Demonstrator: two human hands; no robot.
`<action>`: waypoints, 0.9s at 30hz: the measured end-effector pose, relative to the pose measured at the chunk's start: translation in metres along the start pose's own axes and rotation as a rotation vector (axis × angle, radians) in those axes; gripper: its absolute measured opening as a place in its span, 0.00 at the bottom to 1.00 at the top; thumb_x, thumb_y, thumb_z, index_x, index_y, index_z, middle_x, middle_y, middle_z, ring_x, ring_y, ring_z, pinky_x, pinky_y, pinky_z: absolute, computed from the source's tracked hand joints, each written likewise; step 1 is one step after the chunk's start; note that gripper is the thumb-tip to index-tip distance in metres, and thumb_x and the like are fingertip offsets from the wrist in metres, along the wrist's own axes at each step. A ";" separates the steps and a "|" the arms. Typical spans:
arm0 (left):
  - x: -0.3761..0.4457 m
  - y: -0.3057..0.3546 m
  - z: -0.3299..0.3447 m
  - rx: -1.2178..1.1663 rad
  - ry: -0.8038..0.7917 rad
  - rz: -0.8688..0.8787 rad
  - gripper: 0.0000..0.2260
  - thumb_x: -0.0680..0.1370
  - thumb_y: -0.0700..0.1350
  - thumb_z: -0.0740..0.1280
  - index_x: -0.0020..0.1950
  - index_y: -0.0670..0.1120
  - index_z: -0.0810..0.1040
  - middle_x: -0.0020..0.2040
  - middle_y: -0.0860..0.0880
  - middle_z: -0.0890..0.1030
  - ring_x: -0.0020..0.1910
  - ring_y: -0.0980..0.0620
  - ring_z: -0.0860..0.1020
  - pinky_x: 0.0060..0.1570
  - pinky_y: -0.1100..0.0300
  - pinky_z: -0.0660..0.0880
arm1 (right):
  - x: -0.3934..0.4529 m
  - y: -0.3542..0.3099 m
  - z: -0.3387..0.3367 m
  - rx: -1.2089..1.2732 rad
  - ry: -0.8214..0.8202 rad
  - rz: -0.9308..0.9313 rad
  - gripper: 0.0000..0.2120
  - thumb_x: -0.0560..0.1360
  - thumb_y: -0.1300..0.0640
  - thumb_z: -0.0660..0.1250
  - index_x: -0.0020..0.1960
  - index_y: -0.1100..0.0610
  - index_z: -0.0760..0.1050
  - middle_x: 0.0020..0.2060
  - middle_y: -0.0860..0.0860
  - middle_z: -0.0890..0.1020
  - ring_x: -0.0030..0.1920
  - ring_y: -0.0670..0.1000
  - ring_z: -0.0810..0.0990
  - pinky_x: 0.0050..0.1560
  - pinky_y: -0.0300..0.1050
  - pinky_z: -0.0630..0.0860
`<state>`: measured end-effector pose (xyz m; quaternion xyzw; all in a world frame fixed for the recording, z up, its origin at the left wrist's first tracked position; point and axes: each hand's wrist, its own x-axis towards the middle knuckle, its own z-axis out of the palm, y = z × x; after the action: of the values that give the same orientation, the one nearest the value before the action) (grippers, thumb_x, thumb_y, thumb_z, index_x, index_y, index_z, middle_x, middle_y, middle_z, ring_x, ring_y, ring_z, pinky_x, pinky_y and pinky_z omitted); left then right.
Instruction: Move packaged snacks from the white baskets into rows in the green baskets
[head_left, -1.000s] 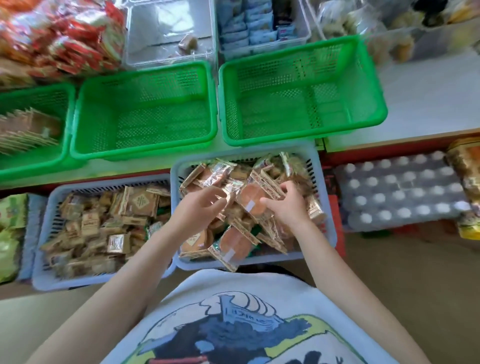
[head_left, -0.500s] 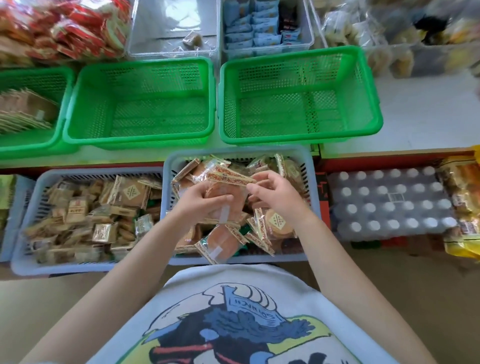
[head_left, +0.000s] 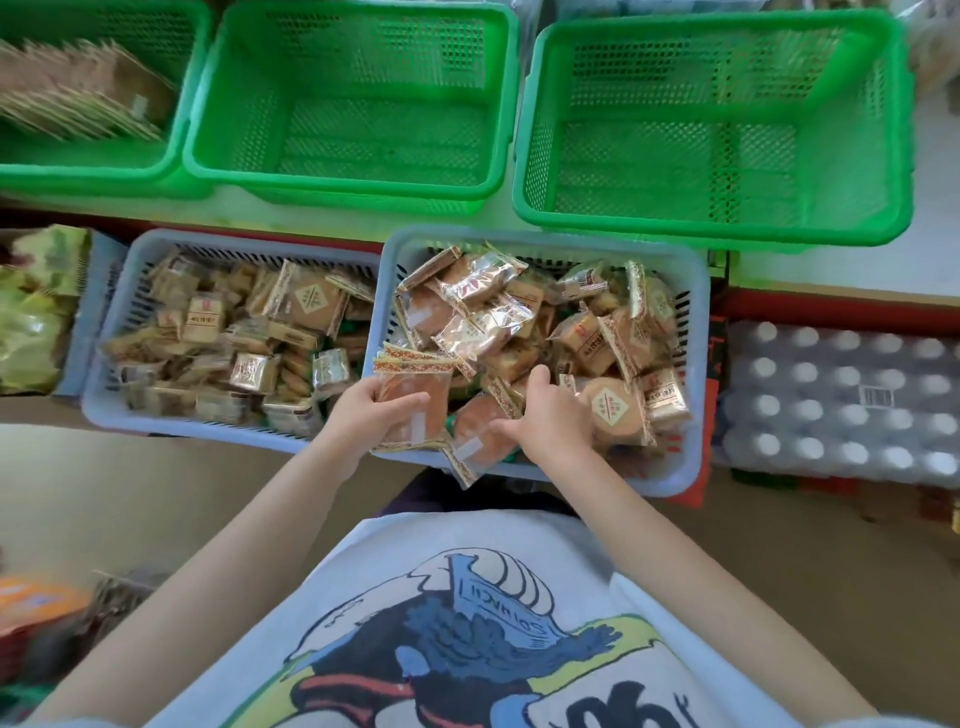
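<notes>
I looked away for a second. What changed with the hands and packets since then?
The left hand now grips a stack of clear-wrapped orange cake packets, lowered toward the white basket's near edge. The right hand dropped onto the pile, reaching for another packet. Both middle and right green baskets remain empty.

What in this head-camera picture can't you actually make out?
- Print on the snack packets in the right white basket: too small and blurred.
- Whether the right hand grips a packet: its fingertips are hidden among the packets.
- How many packets the left hand holds: they are stacked.
- Left green basket: cut off by the frame edge.
</notes>
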<state>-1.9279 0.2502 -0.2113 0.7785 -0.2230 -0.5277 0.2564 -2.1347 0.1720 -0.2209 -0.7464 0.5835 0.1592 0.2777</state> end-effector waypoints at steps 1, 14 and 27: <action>0.000 -0.002 0.001 -0.008 -0.002 0.002 0.12 0.73 0.51 0.77 0.54 0.50 0.82 0.52 0.46 0.85 0.50 0.46 0.83 0.47 0.56 0.80 | 0.000 -0.001 0.000 0.022 -0.003 0.003 0.33 0.72 0.35 0.71 0.61 0.58 0.65 0.48 0.53 0.83 0.53 0.57 0.81 0.60 0.53 0.70; 0.003 0.022 -0.013 -0.145 -0.125 0.043 0.20 0.70 0.52 0.78 0.59 0.50 0.79 0.52 0.47 0.84 0.48 0.50 0.82 0.45 0.57 0.77 | -0.013 0.037 -0.044 0.508 -0.153 0.002 0.03 0.76 0.58 0.69 0.49 0.55 0.80 0.45 0.48 0.81 0.42 0.49 0.79 0.34 0.43 0.73; -0.016 0.081 -0.002 -0.222 -0.353 0.142 0.14 0.79 0.55 0.64 0.51 0.43 0.71 0.38 0.51 0.77 0.33 0.56 0.75 0.32 0.65 0.74 | -0.011 0.000 -0.095 1.427 0.010 -0.114 0.04 0.75 0.59 0.74 0.44 0.51 0.83 0.38 0.49 0.83 0.43 0.51 0.80 0.50 0.54 0.80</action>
<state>-1.9373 0.1982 -0.1485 0.6235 -0.2592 -0.6576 0.3341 -2.1460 0.1234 -0.1393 -0.4127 0.5068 -0.2792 0.7035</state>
